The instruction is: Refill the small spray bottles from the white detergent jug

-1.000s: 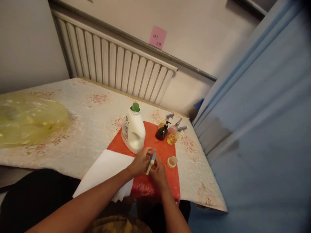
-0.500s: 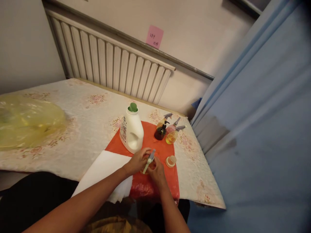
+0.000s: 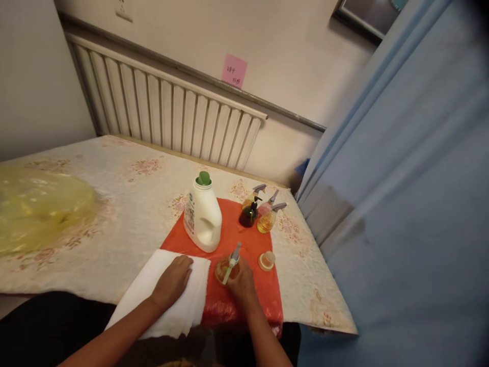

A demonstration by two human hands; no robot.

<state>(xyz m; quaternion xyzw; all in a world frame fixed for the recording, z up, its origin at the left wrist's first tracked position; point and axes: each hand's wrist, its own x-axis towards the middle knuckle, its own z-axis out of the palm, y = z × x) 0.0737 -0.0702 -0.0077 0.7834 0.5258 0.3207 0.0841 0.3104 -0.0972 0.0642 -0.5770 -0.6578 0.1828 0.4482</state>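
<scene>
My left hand (image 3: 174,279) lies on a folded white towel (image 3: 196,298), its fingers stretched out over the cloth. With my right hand (image 3: 243,285) I grip the side of a small clear pump bottle (image 3: 220,271) with amber-tinted contents. The bottle stands upright on a red sheet (image 3: 233,237), its grey-and-pale pump head (image 3: 234,257) on top. Behind it rises a white jug (image 3: 202,216) with a green piece (image 3: 204,178) in its mouth. To the right of my right hand sits a pale round cap (image 3: 266,260).
Several small bottles stand together at the back right, among them a dark pump bottle (image 3: 248,216) and a yellow one (image 3: 266,223). A yellow plastic bag (image 3: 42,209) lies at the left on the floral tablecloth (image 3: 126,204). A blue curtain (image 3: 382,204) hangs along the right.
My left hand has left the pump bottle and moved left onto the white towel. My right hand stays on the bottle. The camera view has tilted up slightly.
</scene>
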